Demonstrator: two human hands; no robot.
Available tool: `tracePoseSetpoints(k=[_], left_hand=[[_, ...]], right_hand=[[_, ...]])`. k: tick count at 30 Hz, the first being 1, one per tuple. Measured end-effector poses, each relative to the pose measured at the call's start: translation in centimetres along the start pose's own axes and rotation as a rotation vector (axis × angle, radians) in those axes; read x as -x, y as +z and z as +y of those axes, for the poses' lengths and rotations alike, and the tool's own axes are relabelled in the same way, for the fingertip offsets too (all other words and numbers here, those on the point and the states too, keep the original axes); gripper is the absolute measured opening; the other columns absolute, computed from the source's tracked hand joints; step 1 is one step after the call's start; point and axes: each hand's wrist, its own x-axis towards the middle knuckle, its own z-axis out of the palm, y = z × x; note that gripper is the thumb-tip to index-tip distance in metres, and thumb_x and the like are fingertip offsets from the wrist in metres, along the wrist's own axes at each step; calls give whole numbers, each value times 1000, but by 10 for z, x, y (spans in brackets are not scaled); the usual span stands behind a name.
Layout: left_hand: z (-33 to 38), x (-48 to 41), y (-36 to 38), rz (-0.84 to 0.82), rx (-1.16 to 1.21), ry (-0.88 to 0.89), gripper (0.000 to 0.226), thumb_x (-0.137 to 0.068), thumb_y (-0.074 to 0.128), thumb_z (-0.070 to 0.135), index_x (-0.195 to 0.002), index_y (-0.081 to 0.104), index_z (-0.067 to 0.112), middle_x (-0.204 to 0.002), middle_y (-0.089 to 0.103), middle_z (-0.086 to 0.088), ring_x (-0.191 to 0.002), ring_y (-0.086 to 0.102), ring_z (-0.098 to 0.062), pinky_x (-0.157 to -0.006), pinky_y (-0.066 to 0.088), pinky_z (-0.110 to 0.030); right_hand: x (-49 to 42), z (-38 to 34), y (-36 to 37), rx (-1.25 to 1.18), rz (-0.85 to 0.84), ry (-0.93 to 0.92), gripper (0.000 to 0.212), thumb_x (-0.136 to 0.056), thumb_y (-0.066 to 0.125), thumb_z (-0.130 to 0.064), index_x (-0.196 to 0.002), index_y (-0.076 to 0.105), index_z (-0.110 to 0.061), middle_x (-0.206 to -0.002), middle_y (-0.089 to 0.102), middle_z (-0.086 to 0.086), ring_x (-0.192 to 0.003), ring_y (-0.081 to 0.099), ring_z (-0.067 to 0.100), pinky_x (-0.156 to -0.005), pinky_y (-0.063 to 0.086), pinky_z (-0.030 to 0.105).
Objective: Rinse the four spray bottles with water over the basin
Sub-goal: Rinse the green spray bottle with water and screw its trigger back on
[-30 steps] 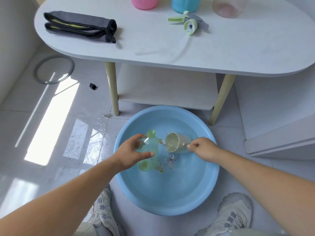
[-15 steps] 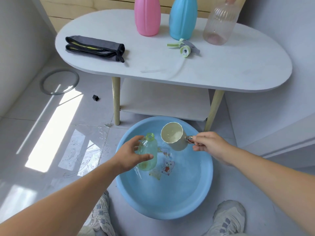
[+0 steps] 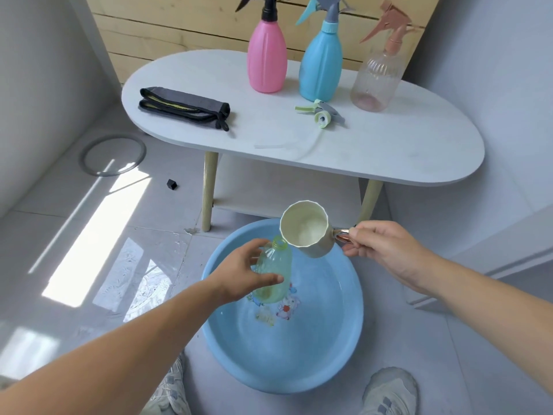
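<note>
Over the blue basin (image 3: 329,354), the left hand (image 3: 239,277) grips the uncapped green bottle (image 3: 276,274). The right hand (image 3: 380,250) pinches the handle of a tilted cream cup (image 3: 305,229), just beside the bottle's mouth. The pink bottle (image 3: 266,61), blue bottle (image 3: 320,64) and clear bottle (image 3: 377,82) stand capped along the table's (image 3: 389,151) far edge. The basin's cartoon print (image 3: 287,307) is too blurred to read.

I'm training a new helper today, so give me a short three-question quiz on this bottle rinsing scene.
1. True or false: the green bottle held by the left hand has its sprayer attached.
2. Which hand holds the cream mug? A) left hand B) right hand
3. Fill in: ___ bottles stand on the table.
Key: 1 false, the green sprayer head lies on the table. 2 B. 3 three: pink bottle, blue bottle, clear bottle.
</note>
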Motion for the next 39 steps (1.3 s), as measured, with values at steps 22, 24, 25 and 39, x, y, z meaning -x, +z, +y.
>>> tracePoseSetpoints(k=[22, 24, 25, 39], left_hand=[[-2, -6, 0, 37, -12, 39, 66, -74, 95, 24, -126, 58, 41, -129, 67, 3, -120, 65, -11, -101, 56, -31], [-3, -6, 0, 36, -9, 37, 67, -74, 95, 25, -128, 58, 39, -130, 67, 3, -119, 65, -11, -100, 56, -30], [-3, -6, 1, 35, -11, 37, 68, -74, 95, 25, -130, 58, 37, -130, 67, 3, -120, 65, -11, -100, 56, -29], [-5, -6, 1, 23, -28, 18, 76, -74, 94, 26, -140, 56, 30, -132, 66, 3, -121, 63, -10, -92, 53, -18]], right_hand=[[1, -12, 3, 370, 105, -113, 55, -70, 54, -65, -77, 68, -12, -88, 70, 15, -97, 62, 40, -98, 46, 55], [1, -13, 4, 394, 111, -128, 54, -71, 53, -66, -75, 68, -15, -89, 68, 20, -92, 60, 43, -93, 48, 54], [1, -13, 4, 405, 118, -137, 53, -72, 52, -66, -74, 68, -16, -89, 66, 23, -90, 59, 44, -87, 49, 51], [1, -8, 2, 416, 101, -161, 34, -98, 58, -29, -81, 65, -1, -100, 67, 26, -87, 58, 39, -69, 39, 25]])
